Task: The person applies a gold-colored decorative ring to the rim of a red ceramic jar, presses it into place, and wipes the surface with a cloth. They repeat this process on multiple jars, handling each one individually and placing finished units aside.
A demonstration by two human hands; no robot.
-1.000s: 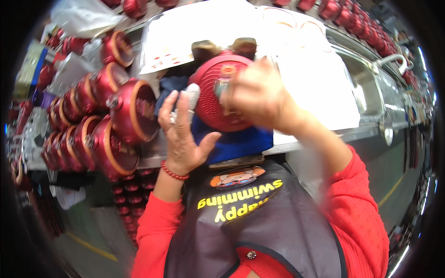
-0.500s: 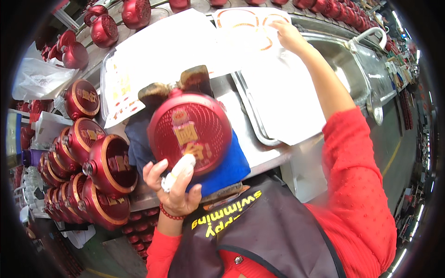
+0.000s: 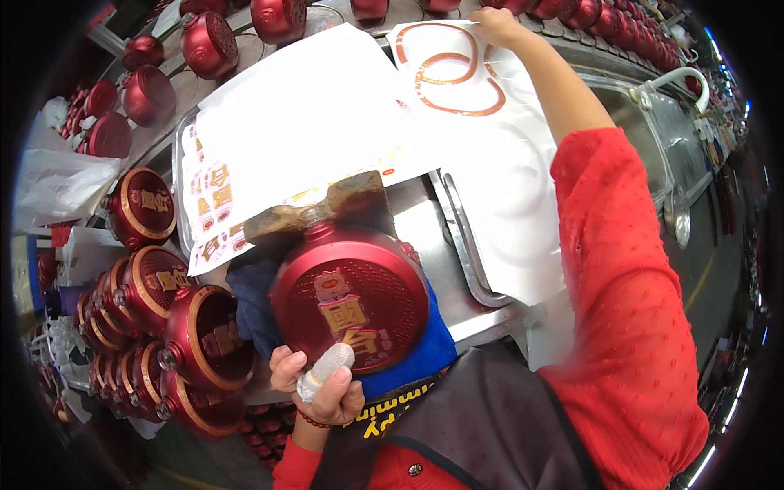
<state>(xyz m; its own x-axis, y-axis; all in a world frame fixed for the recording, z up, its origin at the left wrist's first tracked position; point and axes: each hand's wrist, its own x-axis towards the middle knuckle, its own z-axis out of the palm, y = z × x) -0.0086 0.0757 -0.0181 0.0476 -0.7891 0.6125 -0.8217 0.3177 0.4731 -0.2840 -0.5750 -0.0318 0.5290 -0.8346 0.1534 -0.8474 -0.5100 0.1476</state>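
Note:
My left hand (image 3: 327, 396) is closed around a small white cloth-wrapped pad (image 3: 328, 369) with a yellowish band. The pad's tip is at the near edge of a round, flat red bottle (image 3: 376, 286) with gold characters on its dark red face. The bottle lies on a blue cloth (image 3: 437, 335), its neck resting in a notched brown block (image 3: 359, 200). Stretched far forward, my right hand (image 3: 498, 28) has its fingers pinched at the far edge of a white decal sheet (image 3: 510, 90) printed with orange-gold rings.
More red bottles (image 3: 208, 335) with gold rims are stacked at the left. White paper (image 3: 302, 106) and a sheet of small gold decals (image 3: 216, 196) lie in a tray. A metal sink (image 3: 637, 122) with a white tap (image 3: 682, 77) stands at the right; red bottles line the back.
My right hand has moved from over the ring decals to the sheet's far edge. My left hand still holds the pad by the bottle. The whole view has shifted, with the scene lower.

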